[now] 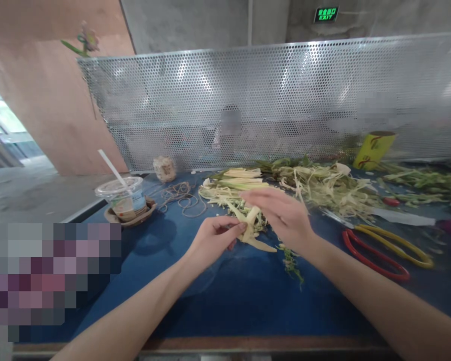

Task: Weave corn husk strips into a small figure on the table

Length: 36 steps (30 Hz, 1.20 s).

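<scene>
My left hand [214,238] pinches the lower end of a folded pale yellow-green leaf strip [252,230] above the blue table mat [225,296]. My right hand [281,213] reaches in from the right with its fingers curled over the top of the same strip. Just behind the hands lies a pile of cut pale strips [236,188]. A small leafy sprig [293,263] lies on the mat under my right wrist.
A plastic cup with a straw [125,198] stands at the left, with a coil of twine [182,198] beside it. Red and yellow handled shears [379,248] lie at the right, near a heap of green trimmings [326,183] and a yellow tube [374,149]. A perforated metal screen [270,100] backs the table.
</scene>
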Motion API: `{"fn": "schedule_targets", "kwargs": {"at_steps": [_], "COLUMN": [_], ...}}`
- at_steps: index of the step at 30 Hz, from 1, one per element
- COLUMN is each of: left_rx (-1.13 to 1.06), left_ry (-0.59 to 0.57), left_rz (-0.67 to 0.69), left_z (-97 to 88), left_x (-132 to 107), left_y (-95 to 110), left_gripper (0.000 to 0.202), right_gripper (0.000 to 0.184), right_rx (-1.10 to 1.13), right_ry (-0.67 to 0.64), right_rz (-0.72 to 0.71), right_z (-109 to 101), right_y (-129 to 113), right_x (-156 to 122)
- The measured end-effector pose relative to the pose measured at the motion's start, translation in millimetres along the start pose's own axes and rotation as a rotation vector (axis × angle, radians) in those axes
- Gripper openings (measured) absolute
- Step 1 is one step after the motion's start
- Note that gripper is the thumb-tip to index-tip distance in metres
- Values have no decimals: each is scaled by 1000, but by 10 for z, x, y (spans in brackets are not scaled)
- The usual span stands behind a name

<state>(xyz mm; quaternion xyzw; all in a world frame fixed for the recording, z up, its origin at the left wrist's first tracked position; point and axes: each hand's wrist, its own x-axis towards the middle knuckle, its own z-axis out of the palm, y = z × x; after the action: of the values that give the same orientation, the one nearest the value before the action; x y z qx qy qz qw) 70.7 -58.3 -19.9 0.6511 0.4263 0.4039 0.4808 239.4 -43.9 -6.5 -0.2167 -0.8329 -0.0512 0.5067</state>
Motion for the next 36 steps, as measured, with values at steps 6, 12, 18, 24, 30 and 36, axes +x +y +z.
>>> {"fn": "schedule_targets", "kwargs": {"at_steps": [6,12,18,24,30,36], "left_rx": [-238,-336,-334,-310,-341,-334], "left_ry": [-45,-28,-62,-54,-133,-241], "left_rz": [-87,-148,-150,-161,-106,-48], "left_z": [-24,-35,-50,-57,-73,-150], "left_x": [24,34,40,62,61,61], "left_y": [-46,-9,-11,-22,-32,-16], "left_gripper": [26,21,19,21,20,28], "right_gripper": [25,25,21,22,24,22], "right_rx": [-180,-111,-100,-138,-181,-10], "right_ry": [-359,-337,-338,-413,-456,-410], "right_rz": [-234,-211,-235,-339,-377,-333], "right_z": [-12,-58,-75,-100,-108,-150], "right_y": [39,85,45,43,37,86], "right_x": [-3,7,37,42,58,70]}}
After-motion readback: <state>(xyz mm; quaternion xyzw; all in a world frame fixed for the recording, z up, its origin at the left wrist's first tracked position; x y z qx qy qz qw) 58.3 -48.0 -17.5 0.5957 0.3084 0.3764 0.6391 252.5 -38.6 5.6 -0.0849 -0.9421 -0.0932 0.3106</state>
